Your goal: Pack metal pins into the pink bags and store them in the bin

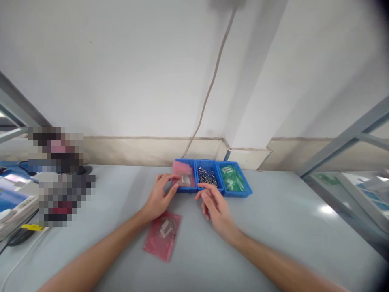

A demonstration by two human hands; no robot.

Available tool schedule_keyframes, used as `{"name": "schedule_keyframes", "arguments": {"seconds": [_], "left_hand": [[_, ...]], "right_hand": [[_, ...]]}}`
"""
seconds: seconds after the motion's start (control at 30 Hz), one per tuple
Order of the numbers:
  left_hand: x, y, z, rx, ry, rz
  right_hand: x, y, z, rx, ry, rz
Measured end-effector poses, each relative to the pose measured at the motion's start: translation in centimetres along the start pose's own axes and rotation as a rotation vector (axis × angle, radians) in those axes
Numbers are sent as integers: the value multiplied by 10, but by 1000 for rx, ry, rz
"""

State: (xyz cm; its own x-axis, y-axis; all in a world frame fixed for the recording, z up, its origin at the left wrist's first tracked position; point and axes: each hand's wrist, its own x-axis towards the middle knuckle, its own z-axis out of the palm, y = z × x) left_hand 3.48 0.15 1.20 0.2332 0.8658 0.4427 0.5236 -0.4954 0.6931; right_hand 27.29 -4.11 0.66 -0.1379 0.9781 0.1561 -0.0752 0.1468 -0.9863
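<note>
My left hand point(159, 196) reaches to the near left side of the left blue bin point(185, 190), thumb and forefinger apart over pink plastic bags point(182, 168) with small pale parts in them. Whether its fingertips touch a bag I cannot tell. Below that wrist, a pink bag point(158, 245) lies flat on the table, a light-coloured part showing inside. In front of the middle blue bin point(220, 189), full of metal screws point(206, 176), hovers my right hand point(217, 209). Its fingers are loosely bent and apart, with nothing seen in them.
A right-hand blue bin point(240, 194) holds green bags point(233, 178) with pale parts. The bins stand side by side near the wall, where a cable point(212, 81) hangs. At left are a pixelated area, a power strip point(21, 211) and wires. Metal frame posts flank the grey table point(273, 227).
</note>
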Motion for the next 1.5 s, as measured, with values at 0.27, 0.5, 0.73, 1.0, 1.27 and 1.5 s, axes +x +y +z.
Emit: {"name": "schedule_keyframes", "arguments": {"seconds": [0.27, 0.5, 0.73, 1.0, 1.27, 1.5], "left_hand": [[-1, 0, 8, 208, -81, 146], [-6, -1, 12, 386, -12, 142], [-6, -3, 16, 492, -79, 162], [-6, -3, 18, 453, -63, 158], [-6, -4, 21, 412, -42, 162], [-5, -3, 18, 368, -43, 147]], "right_hand": [[0, 6, 1, -51, -61, 18], [-3, 4, 0, -302, -132, -37], [-11, -13, 3, -705, -489, -388], [-16, -17, 6, -841, -738, -542], [-17, -15, 9, -947, -685, -480], [-20, -17, 11, -879, -790, -598]]}}
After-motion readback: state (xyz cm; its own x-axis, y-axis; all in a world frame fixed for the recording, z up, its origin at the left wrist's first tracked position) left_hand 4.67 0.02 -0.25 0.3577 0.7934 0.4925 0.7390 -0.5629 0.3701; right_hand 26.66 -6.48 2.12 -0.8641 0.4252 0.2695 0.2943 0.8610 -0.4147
